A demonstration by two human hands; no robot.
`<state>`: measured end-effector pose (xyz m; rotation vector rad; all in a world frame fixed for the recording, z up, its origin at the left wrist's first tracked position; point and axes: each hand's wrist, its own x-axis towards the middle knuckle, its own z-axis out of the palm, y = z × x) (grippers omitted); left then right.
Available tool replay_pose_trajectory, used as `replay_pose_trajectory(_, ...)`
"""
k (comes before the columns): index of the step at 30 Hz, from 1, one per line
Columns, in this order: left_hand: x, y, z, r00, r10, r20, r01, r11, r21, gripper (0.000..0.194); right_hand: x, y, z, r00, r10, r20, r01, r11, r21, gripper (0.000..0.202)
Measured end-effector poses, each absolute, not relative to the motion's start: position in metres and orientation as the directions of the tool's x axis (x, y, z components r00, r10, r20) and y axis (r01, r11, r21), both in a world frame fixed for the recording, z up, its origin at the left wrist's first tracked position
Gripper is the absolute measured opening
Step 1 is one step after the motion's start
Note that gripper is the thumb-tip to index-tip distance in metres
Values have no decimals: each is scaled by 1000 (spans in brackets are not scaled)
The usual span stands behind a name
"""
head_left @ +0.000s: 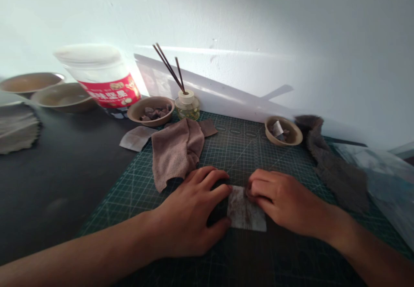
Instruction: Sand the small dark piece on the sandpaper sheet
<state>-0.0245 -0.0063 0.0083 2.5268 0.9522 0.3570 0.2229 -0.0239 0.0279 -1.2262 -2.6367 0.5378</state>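
A small pale sheet streaked with brown smears lies on the green cutting mat. My left hand rests at the sheet's left edge, fingers spread, with fingertips and thumb touching it. At the sheet's upper right, my right hand is closed in a pinch. A bit of a small dark brown piece shows at its fingertips, against the sheet; the rest is hidden by the fingers. Just beyond my left hand lies a crumpled brown cloth.
Brown chunks fill a bowl near a reed diffuser. Another bowl holds scraps, beside a dark grey cloth. A red-labelled tub and two bowls stand left. Behind is a white wall.
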Motion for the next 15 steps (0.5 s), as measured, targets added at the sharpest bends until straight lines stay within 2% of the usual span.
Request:
replay_pose_trajectory(2,-25,-7,8,733,674,94,567,-681,463,42,222,-26,29,-724,688,-45,636,641,-429,15)
replay_pose_trajectory(4,-25,-7,7,731,673,111,563,-687,461,43,220,-28,28,-764,646,-11,586,686,-432,15)
replay_pose_trajectory(6,-25,-7,7,732,671,118,560,-691,458,44,219,-27,26,-707,704,62,630,667,-398,16)
replay_pose_trajectory(8,-25,-7,7,733,670,119,558,-692,457,44,220,-25,27,-638,767,67,695,611,-378,16)
replay_pose_trajectory(10,-26,-6,7,732,671,121,558,-692,458,43,221,-24,28,-662,750,-12,689,602,-405,17)
replay_pose_trajectory(12,-25,-6,8,733,669,125,555,-693,460,43,221,-25,29,-739,671,-56,619,644,-449,16)
replay_pose_trajectory(13,-25,-7,8,735,667,121,554,-693,461,44,221,-26,28,-761,648,-44,591,663,-458,16)
replay_pose_trajectory(15,-25,-7,8,736,667,114,555,-692,462,44,221,-25,26,-730,683,26,604,663,-443,15)
